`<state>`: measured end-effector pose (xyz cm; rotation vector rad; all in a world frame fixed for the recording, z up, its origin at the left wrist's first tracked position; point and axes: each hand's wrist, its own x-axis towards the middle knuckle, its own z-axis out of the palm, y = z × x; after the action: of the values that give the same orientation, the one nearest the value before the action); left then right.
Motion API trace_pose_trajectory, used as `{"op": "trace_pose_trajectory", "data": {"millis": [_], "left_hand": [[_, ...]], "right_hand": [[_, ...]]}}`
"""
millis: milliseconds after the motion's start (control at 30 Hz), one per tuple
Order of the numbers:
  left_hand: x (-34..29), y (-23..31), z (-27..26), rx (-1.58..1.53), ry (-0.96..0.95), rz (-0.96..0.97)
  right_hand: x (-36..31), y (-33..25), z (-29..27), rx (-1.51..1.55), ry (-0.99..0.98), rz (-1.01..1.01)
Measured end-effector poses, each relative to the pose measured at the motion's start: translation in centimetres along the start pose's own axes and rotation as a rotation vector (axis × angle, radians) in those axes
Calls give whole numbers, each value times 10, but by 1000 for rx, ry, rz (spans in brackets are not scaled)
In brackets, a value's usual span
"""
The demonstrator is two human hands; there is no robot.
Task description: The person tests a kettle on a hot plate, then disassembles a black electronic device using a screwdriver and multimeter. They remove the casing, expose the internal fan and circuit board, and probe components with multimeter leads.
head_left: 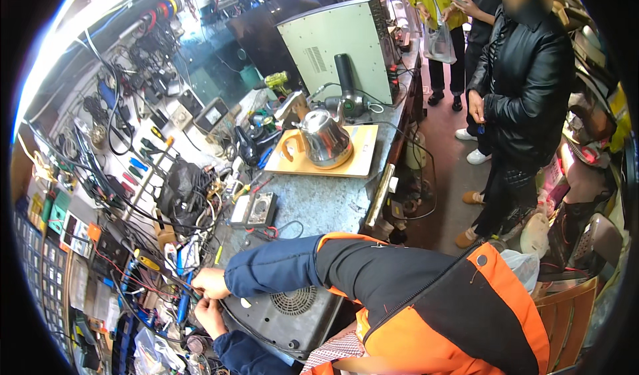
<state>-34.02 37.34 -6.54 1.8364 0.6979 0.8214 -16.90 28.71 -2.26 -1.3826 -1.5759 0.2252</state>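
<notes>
Both my hands meet close together at the left edge of an upturned dark appliance (273,318) with a round fan grille, which looks like an induction cooker. My right hand (212,283) is the upper one, its fingers closed in a pinch. Just below it, my left hand (210,318) is also pinched, fingertips nearly touching the right hand's. What the fingertips hold is too small to make out. A black cord (251,337) runs along the appliance toward my hands. Beyond my right sleeve lies a multimeter (263,210) with its leads on the bench.
A steel kettle (325,138) stands on a wooden board (363,148). Behind it are a heat gun (346,85) and a large pale metal-cased instrument (333,42). Tangled cables, a yellow-handled tool (146,260) and drawers (43,268) crowd the left. People stand at the right, including one in a black jacket (532,75).
</notes>
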Motion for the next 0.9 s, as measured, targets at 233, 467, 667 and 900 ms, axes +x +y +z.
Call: {"op": "trace_pose_trajectory", "data": {"millis": [233, 467, 667, 900], "left_hand": [[-11, 21, 1, 104, -43, 94], [-15, 27, 8, 449, 39, 158], [-23, 46, 5, 345, -7, -7], [-27, 50, 12, 413, 65, 121]], "right_hand": [[-18, -31, -28, -207, -137, -232], [-10, -29, -29, -96, -56, -40], [-13, -40, -35, -145, -177, -108], [32, -125, -89, -122, 235, -430]]}}
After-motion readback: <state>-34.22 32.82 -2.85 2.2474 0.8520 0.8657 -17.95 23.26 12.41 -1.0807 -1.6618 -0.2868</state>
